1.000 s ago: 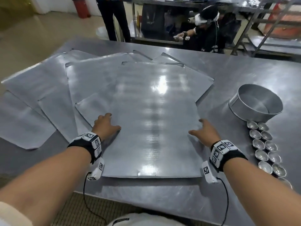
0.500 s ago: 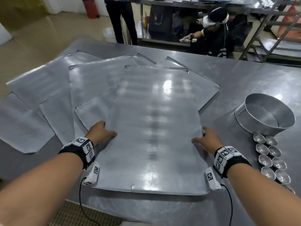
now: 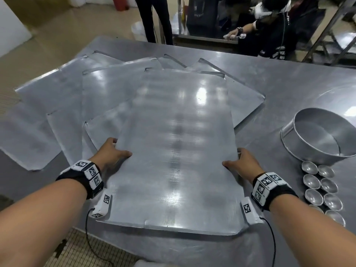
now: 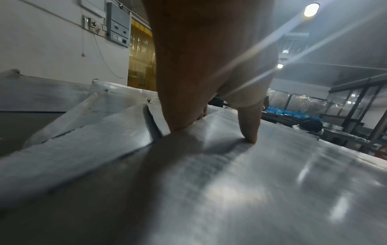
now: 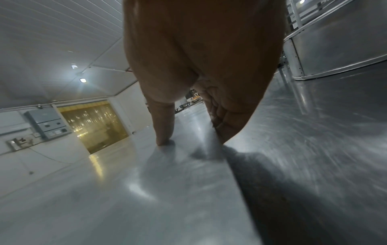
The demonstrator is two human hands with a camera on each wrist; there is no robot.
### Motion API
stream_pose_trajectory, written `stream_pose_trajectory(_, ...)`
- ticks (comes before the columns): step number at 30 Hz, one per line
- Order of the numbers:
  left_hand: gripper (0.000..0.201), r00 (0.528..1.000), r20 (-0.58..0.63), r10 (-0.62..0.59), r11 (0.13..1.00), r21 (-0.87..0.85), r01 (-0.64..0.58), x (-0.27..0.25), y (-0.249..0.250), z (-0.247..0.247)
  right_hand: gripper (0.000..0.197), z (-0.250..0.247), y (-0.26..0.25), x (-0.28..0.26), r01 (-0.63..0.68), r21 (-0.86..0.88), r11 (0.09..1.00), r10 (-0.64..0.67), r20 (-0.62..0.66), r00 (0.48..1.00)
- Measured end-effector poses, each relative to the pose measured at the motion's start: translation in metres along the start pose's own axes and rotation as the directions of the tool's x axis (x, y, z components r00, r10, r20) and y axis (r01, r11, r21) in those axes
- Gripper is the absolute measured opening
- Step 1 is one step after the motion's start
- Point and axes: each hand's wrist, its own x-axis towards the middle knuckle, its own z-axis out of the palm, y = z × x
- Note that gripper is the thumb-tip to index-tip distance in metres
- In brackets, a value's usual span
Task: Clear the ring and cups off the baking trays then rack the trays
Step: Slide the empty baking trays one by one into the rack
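The top baking tray (image 3: 177, 151) is a flat metal sheet lying lengthwise over several fanned trays (image 3: 100, 93) on the steel table. My left hand (image 3: 112, 151) grips its left edge, thumb on top and fingers curled under the rim. My right hand (image 3: 240, 160) grips the right edge the same way. In the left wrist view the thumb (image 4: 249, 126) presses the tray (image 4: 230, 182); in the right wrist view the thumb (image 5: 164, 129) rests on the tray (image 5: 125, 190) and the fingers (image 5: 222, 122) wrap its edge. The metal ring (image 3: 319, 135) and several small cups (image 3: 319, 187) stand on the table to the right.
The steel table (image 3: 289, 83) has bare surface behind and right of the trays. Its near edge runs under the tray's front end, with tiled floor (image 3: 77, 247) below. Two persons (image 3: 269, 20) and metal racks (image 3: 337, 26) are beyond the far edge.
Both hands moved from lying on the tray to gripping its side edges. The top tray has turned straighter and slid toward me, its front end past the table's near edge.
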Motion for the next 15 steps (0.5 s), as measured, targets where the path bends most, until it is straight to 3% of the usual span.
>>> stream_pose_trajectory(4,0.069,0.998,-0.065,0.012,0.999,-0.047,-0.015,0.001,-0.004,-0.011,0.060,-0.002,-0.010,-0.005,0.043,0.021,0.999,-0.043,0.014,0.999)
stream_pose_trajectory(15,0.068,0.995,-0.040,0.095,0.993,-0.065,-0.098,0.039,0.007,-0.056,0.044,0.019,-0.057,-0.013,0.098,0.029,0.995,-0.097,-0.031,0.995)
